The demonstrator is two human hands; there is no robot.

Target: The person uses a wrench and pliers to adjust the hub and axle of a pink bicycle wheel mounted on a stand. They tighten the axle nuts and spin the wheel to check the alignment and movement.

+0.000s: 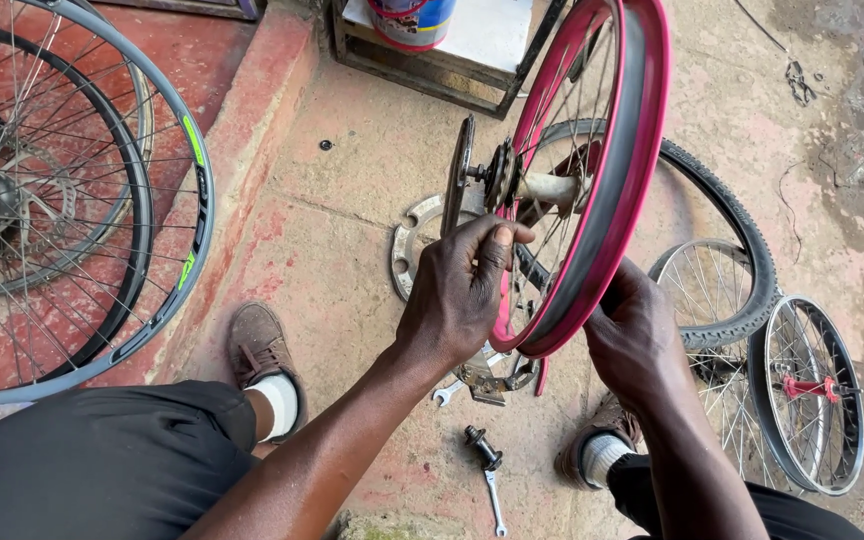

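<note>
The pink wheel rim (607, 190) stands upright in the middle of the scene, above the concrete floor (352, 250). The left hand (462, 290) closes its fingers around a flat wrench (455, 185) at the hub (542, 185), while the right hand (632, 330) grips the rim's near edge.

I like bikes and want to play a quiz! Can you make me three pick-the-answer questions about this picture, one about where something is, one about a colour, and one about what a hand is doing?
1. Where does the small spanner lie?
A. on the ground between the shoes
B. on the bucket
C. hanging on the grey wheel

2. What colour is the rim of the wheel being held?
A. green
B. pink-red
C. yellow

3. What is the left hand doing?
A. resting on a knee
B. waving in the air
C. gripping a long tool at the hub

Answers: 1 A, it lies on the floor by the feet. 2 B, the rim shows pink-red. 3 C, its fingers wrap the tool while the right hand steadies the rim.
</note>
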